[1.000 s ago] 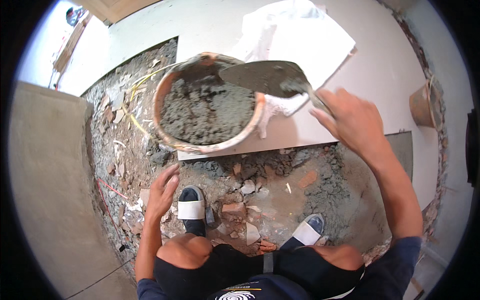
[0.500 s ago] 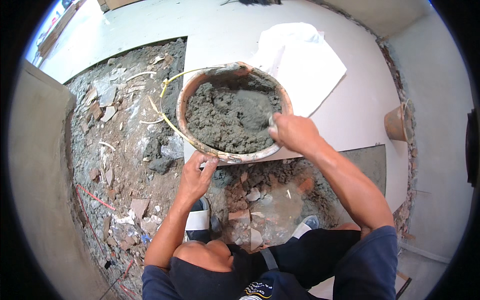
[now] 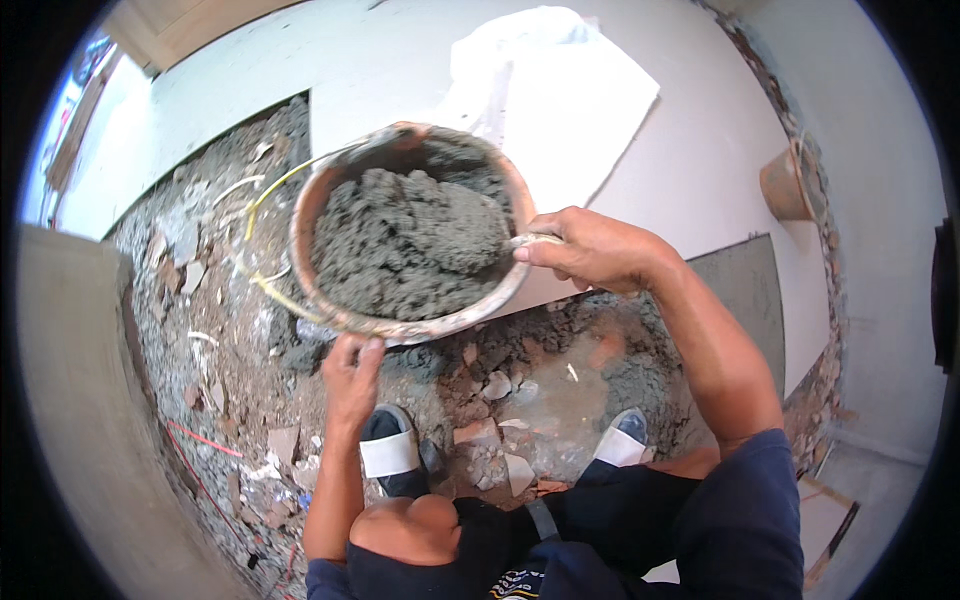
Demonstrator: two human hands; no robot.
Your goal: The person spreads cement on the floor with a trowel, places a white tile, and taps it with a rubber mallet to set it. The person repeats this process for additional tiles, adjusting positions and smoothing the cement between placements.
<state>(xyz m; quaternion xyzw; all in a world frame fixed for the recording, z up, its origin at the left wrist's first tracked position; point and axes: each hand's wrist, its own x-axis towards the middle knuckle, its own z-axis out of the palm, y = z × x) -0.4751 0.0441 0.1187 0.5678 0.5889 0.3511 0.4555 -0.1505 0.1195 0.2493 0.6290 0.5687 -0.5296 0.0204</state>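
we are gripping the near rim of the orange pan of grey mortar with our left hand, fingers curled under it, while our right hand is closing around a handle at the pan's right edge, above the rubble.

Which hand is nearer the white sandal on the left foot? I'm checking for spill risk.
Left. The left hand grips the round mortar-filled basin rim just above the sandal; the right hand grips the far rim.
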